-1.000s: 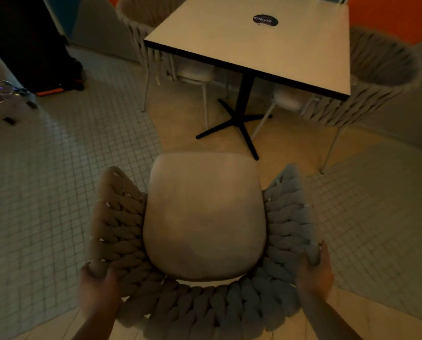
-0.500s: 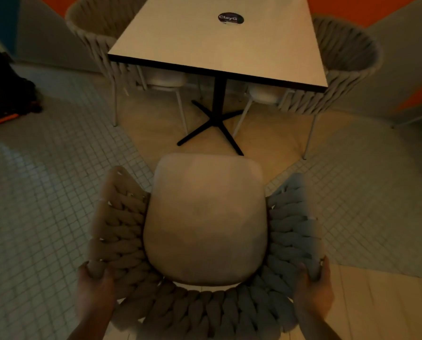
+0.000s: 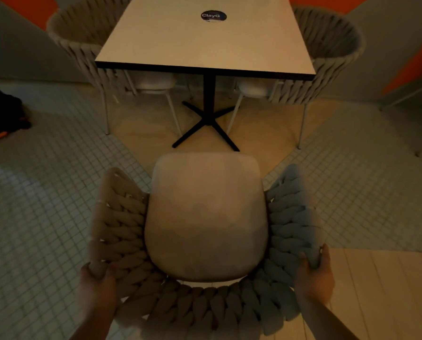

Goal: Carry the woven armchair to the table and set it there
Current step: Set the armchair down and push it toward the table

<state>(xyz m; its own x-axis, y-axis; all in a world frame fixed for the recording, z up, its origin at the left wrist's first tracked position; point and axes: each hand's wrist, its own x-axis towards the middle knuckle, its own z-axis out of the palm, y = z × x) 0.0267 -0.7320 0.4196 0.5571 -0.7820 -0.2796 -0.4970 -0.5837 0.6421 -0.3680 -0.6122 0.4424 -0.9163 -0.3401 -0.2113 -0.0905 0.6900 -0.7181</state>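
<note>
**Chair in hand, squared up to the table's near side**

We have the woven armchair [image 3: 206, 231] gripped at the back corners of its braided rim, seat cushion [image 3: 206, 217] facing the table [image 3: 205, 42]. Our left hand [image 3: 97, 284] wraps the left end of the rim, fingers curled tight around the thick weave; our right hand [image 3: 315, 278] does the same on the right end, thumb over the top. The legs are hidden under the seat, so we cannot tell whether it is off the floor or resting on it.

As we judge it, most of the carrying is done: the chair stands centred before the table's near edge, with only a short stretch of floor [image 3: 45, 217] between the cushion's front and the black cross-shaped base [image 3: 206, 123]. What remains is the last push forward and setting it down.

The near side is open. Two other woven chairs sit at the far corners, the left chair [image 3: 82, 40] and the right chair [image 3: 327, 42], each partly tucked under the tabletop. Their thin pale legs stand either side of the base, leaving a gap between them. We would watch the dark table edge [image 3: 205, 71] against our armrests, and the base feet against our front legs.
</note>
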